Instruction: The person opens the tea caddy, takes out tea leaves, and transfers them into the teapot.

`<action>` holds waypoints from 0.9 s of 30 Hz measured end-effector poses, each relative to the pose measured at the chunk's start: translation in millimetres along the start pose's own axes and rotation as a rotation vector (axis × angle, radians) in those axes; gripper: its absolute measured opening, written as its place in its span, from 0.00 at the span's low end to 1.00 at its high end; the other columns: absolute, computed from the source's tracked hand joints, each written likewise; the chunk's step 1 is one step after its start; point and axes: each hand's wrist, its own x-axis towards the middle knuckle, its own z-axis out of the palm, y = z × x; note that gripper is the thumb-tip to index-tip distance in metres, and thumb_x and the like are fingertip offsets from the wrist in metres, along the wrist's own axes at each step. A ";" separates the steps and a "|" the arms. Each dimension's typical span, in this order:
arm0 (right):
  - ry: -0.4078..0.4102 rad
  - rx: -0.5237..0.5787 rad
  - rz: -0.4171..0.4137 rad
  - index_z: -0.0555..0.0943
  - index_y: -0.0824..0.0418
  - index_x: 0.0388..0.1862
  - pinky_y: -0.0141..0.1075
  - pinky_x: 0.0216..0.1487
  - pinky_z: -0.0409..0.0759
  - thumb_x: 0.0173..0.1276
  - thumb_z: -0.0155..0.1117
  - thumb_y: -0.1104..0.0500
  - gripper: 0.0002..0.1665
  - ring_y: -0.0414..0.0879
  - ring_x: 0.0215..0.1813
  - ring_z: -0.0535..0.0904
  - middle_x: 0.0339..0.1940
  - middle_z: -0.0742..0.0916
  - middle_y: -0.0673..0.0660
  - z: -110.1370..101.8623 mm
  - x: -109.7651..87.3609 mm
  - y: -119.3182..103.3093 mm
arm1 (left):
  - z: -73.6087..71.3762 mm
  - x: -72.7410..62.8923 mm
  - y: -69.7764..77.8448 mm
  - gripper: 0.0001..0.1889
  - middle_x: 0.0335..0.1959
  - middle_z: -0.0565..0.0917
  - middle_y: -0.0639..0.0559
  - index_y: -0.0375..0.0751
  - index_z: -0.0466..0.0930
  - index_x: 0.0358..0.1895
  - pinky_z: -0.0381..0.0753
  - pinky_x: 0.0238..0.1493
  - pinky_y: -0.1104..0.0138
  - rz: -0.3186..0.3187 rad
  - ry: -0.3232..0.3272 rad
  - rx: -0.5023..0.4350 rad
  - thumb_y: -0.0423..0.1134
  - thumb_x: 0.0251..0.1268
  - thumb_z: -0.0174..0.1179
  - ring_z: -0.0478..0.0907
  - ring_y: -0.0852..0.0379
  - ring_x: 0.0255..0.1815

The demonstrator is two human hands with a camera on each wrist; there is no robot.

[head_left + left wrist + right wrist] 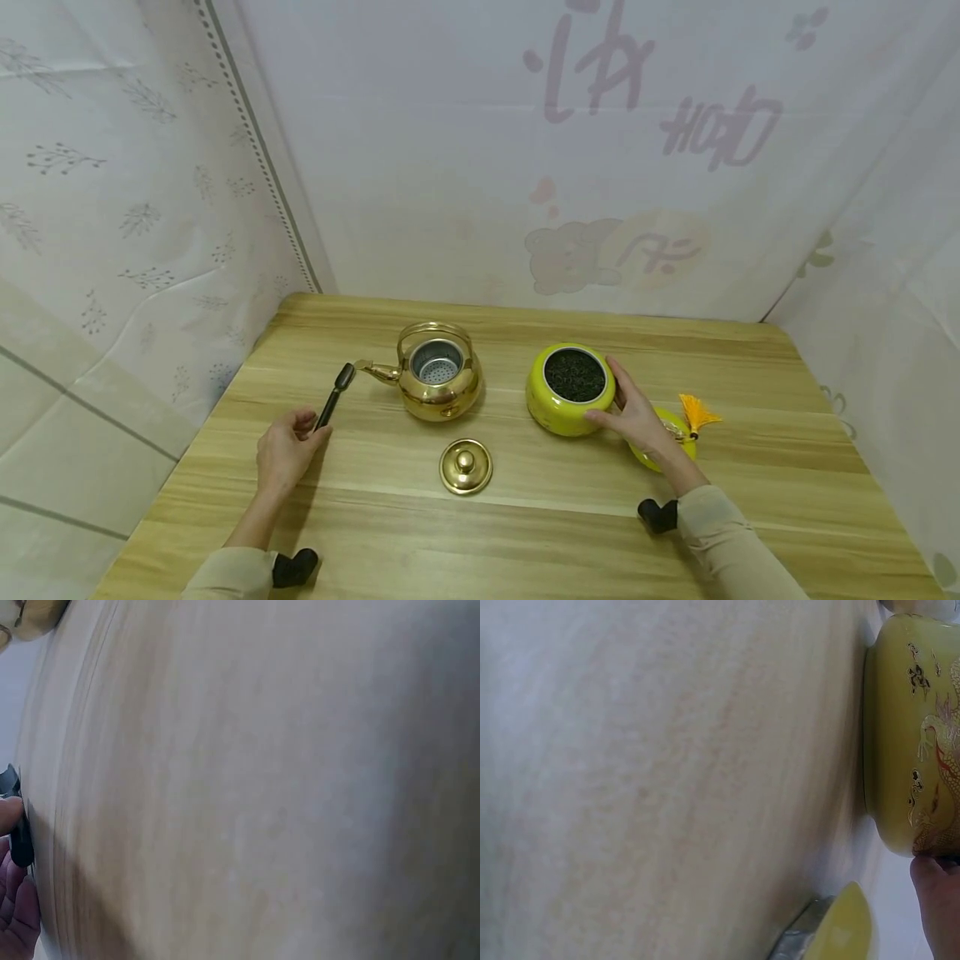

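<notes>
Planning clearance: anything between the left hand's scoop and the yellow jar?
Yes: the gold teapot stands straight between the scoop and the yellow jar. The gold lid sits off that line, on the near side.

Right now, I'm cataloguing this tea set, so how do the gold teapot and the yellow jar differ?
The gold teapot has a spout and an overhead handle; the yellow jar has neither. The gold teapot shows a perforated strainer inside, while the yellow jar holds dark tea leaves. The right hand grips the yellow jar; no hand touches the gold teapot. Both are glossy, rounded and uncovered.
</notes>
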 end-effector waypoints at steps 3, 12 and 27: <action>0.001 0.001 0.000 0.39 0.63 0.76 0.48 0.72 0.48 0.60 0.69 0.61 0.59 0.57 0.76 0.44 0.77 0.47 0.63 0.7 -0.2 1.7 | -0.1 -0.6 0.6 0.15 0.36 0.84 0.35 0.27 0.80 0.43 0.77 0.38 0.51 -0.005 0.006 0.016 0.34 0.56 0.65 0.81 0.41 0.35; 0.008 -0.004 0.008 0.39 0.61 0.76 0.48 0.72 0.48 0.60 0.69 0.61 0.58 0.57 0.76 0.44 0.77 0.47 0.62 2.8 -0.8 3.8 | -0.7 -0.9 -0.7 0.10 0.32 0.85 0.37 0.28 0.82 0.40 0.75 0.31 0.58 0.003 0.020 0.055 0.32 0.58 0.62 0.81 0.43 0.32; 0.015 -0.024 0.009 0.39 0.60 0.77 0.48 0.72 0.48 0.59 0.70 0.60 0.59 0.56 0.77 0.44 0.78 0.47 0.61 0.5 1.5 5.2 | -20.1 -16.5 16.7 0.14 0.38 0.82 0.39 0.29 0.78 0.49 0.69 0.28 0.78 -0.082 -0.021 -0.063 0.35 0.67 0.53 0.69 0.72 0.29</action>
